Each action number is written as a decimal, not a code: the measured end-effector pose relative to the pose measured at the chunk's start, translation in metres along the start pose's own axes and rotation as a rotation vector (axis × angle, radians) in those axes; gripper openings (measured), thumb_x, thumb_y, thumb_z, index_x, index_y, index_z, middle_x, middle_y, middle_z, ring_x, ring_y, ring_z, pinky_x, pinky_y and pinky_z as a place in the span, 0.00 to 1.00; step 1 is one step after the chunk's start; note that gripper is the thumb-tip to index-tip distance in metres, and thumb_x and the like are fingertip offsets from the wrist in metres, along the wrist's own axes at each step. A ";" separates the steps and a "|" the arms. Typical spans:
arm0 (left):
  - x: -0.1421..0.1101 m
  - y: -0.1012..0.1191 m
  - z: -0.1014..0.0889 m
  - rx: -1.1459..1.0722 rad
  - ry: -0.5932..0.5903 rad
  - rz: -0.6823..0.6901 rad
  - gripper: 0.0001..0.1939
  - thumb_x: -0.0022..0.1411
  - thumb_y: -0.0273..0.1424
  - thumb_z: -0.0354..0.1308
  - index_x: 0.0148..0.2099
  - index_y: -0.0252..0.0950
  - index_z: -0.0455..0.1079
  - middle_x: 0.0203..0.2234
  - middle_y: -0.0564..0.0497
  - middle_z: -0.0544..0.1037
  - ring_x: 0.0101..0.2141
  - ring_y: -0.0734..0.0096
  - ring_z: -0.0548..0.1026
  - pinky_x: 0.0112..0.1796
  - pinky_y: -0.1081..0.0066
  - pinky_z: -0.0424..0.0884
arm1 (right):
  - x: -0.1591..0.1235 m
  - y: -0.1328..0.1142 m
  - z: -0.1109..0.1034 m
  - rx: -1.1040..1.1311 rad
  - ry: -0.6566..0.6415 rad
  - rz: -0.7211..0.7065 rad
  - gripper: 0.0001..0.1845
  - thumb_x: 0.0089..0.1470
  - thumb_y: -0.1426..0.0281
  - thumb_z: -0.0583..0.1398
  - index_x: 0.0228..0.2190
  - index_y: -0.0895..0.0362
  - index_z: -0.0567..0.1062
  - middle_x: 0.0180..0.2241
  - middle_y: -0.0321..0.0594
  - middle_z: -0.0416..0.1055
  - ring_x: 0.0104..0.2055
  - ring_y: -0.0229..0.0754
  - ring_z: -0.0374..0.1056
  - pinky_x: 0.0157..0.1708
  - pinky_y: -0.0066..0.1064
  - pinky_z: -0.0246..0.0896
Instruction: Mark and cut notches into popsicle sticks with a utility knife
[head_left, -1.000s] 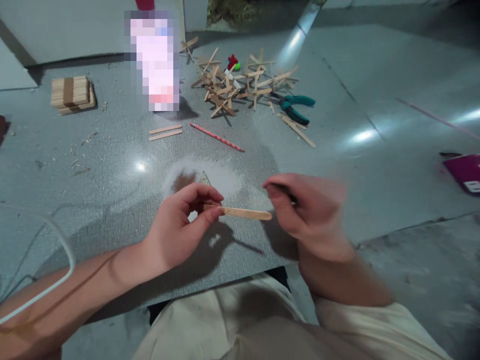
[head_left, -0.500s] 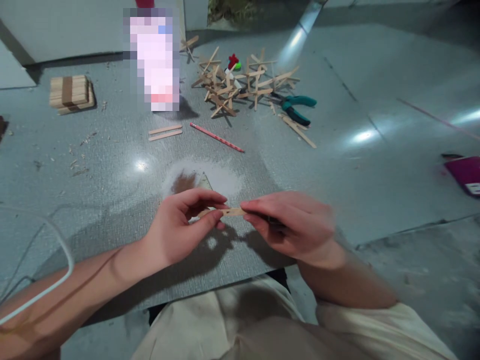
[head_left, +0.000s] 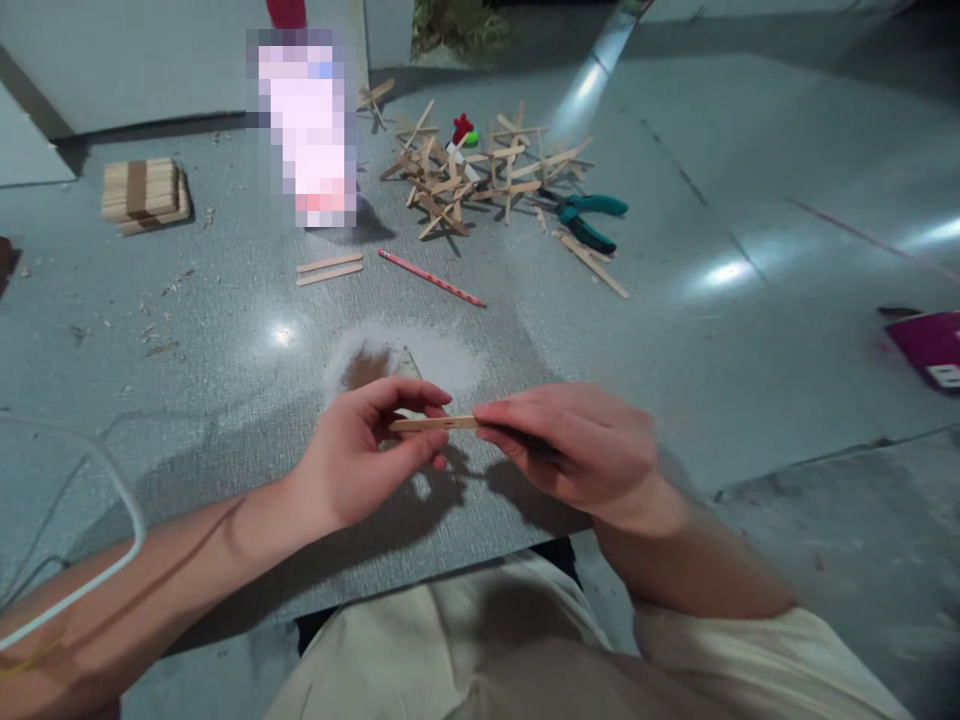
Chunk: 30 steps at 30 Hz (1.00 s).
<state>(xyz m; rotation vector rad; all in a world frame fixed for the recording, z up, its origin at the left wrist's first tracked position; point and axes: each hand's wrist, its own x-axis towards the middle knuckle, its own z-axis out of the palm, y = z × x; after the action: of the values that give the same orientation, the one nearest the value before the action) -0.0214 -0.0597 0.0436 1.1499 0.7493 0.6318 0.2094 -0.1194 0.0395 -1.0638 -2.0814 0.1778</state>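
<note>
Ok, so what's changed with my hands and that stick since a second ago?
Your right hand has moved left to the wooden stick, covering its right end; whether it grips that end isn't clear. The stick no longer slopes down to the right. Your left hand has kept its hold. The pencil, pliers and banded bundle stayed put.

No word, brand or number can be read for certain. A purple item [head_left: 928, 342] at the right edge bears white marking (perhaps a letter, too blurred to tell). The pixelated patch [head_left: 311, 125] is unreadable.
</note>
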 end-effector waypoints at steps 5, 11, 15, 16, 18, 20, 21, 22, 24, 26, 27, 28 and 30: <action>0.004 0.000 -0.005 0.358 0.013 0.184 0.06 0.64 0.33 0.67 0.39 0.34 0.78 0.29 0.51 0.79 0.28 0.76 0.75 0.29 0.76 0.71 | 0.003 0.000 0.002 0.055 -0.015 -0.041 0.12 0.68 0.76 0.62 0.51 0.54 0.78 0.37 0.38 0.85 0.36 0.38 0.81 0.38 0.29 0.76; 0.018 0.002 -0.027 0.743 -0.083 0.435 0.10 0.71 0.35 0.61 0.38 0.36 0.78 0.29 0.50 0.79 0.30 0.72 0.74 0.34 0.71 0.69 | 0.003 0.010 0.007 0.001 -0.007 -0.074 0.10 0.69 0.74 0.62 0.50 0.55 0.77 0.38 0.39 0.85 0.37 0.39 0.81 0.38 0.29 0.75; 0.040 0.004 -0.063 1.126 0.115 0.375 0.11 0.70 0.36 0.57 0.43 0.39 0.81 0.39 0.46 0.82 0.39 0.63 0.78 0.43 0.64 0.72 | 0.002 0.019 0.010 -0.157 -0.024 0.003 0.10 0.69 0.73 0.60 0.50 0.56 0.76 0.39 0.42 0.85 0.38 0.41 0.81 0.38 0.31 0.74; 0.046 0.004 -0.074 1.165 0.159 0.366 0.11 0.70 0.34 0.56 0.42 0.39 0.81 0.39 0.45 0.82 0.42 0.60 0.78 0.48 0.60 0.72 | 0.003 0.022 0.010 -0.180 -0.044 0.027 0.10 0.69 0.72 0.59 0.50 0.57 0.76 0.39 0.43 0.85 0.37 0.42 0.81 0.38 0.32 0.74; 0.056 0.003 -0.094 1.238 0.254 0.343 0.12 0.71 0.33 0.56 0.43 0.39 0.81 0.44 0.43 0.83 0.52 0.54 0.76 0.59 0.51 0.66 | 0.004 0.026 0.011 -0.206 -0.092 0.077 0.11 0.69 0.71 0.58 0.50 0.59 0.76 0.38 0.45 0.84 0.37 0.45 0.81 0.37 0.34 0.73; 0.062 0.002 -0.111 1.289 0.343 0.314 0.12 0.71 0.33 0.57 0.50 0.38 0.80 0.53 0.41 0.80 0.58 0.50 0.73 0.63 0.48 0.62 | 0.007 0.031 0.013 -0.237 -0.149 0.148 0.13 0.68 0.71 0.57 0.51 0.60 0.76 0.41 0.49 0.83 0.39 0.47 0.80 0.38 0.36 0.72; 0.064 0.002 -0.118 1.306 0.385 0.301 0.13 0.72 0.32 0.57 0.54 0.36 0.78 0.57 0.40 0.78 0.58 0.51 0.73 0.63 0.48 0.64 | 0.009 0.034 0.015 -0.253 -0.178 0.186 0.14 0.67 0.72 0.57 0.52 0.61 0.76 0.43 0.50 0.82 0.40 0.48 0.79 0.39 0.37 0.72; 0.064 0.002 -0.124 1.321 0.426 0.291 0.14 0.73 0.32 0.56 0.57 0.35 0.76 0.58 0.39 0.76 0.59 0.52 0.73 0.63 0.48 0.65 | 0.010 0.037 0.017 -0.270 -0.205 0.223 0.16 0.66 0.73 0.57 0.53 0.62 0.75 0.45 0.52 0.81 0.42 0.49 0.79 0.41 0.38 0.72; 0.064 0.004 -0.132 1.350 0.487 0.276 0.18 0.73 0.38 0.61 0.60 0.35 0.73 0.60 0.42 0.75 0.61 0.52 0.72 0.62 0.44 0.68 | 0.013 0.046 0.021 -0.301 -0.252 0.287 0.19 0.64 0.75 0.57 0.55 0.64 0.74 0.46 0.54 0.80 0.44 0.51 0.78 0.44 0.40 0.72; 0.065 0.006 -0.136 1.362 0.532 0.259 0.19 0.73 0.40 0.62 0.60 0.36 0.72 0.59 0.42 0.75 0.57 0.54 0.75 0.58 0.47 0.74 | 0.015 0.057 0.024 -0.335 -0.287 0.341 0.21 0.61 0.77 0.59 0.56 0.65 0.74 0.47 0.55 0.79 0.46 0.51 0.77 0.49 0.42 0.73; 0.067 0.007 -0.136 1.365 0.532 0.249 0.20 0.73 0.40 0.62 0.61 0.36 0.72 0.58 0.42 0.75 0.56 0.56 0.76 0.56 0.49 0.76 | 0.016 0.063 0.025 -0.355 -0.299 0.366 0.21 0.62 0.77 0.60 0.56 0.65 0.74 0.48 0.55 0.79 0.48 0.51 0.77 0.50 0.43 0.73; 0.069 0.008 -0.136 1.368 0.530 0.240 0.20 0.74 0.40 0.62 0.61 0.36 0.72 0.58 0.42 0.75 0.54 0.57 0.77 0.55 0.50 0.77 | 0.016 0.068 0.025 -0.378 -0.307 0.392 0.20 0.63 0.75 0.62 0.56 0.64 0.74 0.49 0.54 0.78 0.49 0.51 0.76 0.52 0.44 0.73; 0.073 0.012 -0.133 1.378 0.517 0.220 0.20 0.74 0.40 0.62 0.61 0.36 0.71 0.57 0.43 0.76 0.53 0.57 0.78 0.53 0.52 0.78 | 0.016 0.080 0.022 -0.429 -0.309 0.450 0.19 0.67 0.68 0.64 0.56 0.59 0.74 0.51 0.48 0.77 0.50 0.49 0.76 0.52 0.47 0.74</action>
<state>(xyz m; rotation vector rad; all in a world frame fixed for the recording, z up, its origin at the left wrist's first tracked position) -0.0832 0.0750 0.0106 2.3862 1.6231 0.5708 0.2391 -0.0516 -0.0015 -1.8650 -2.1715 0.1233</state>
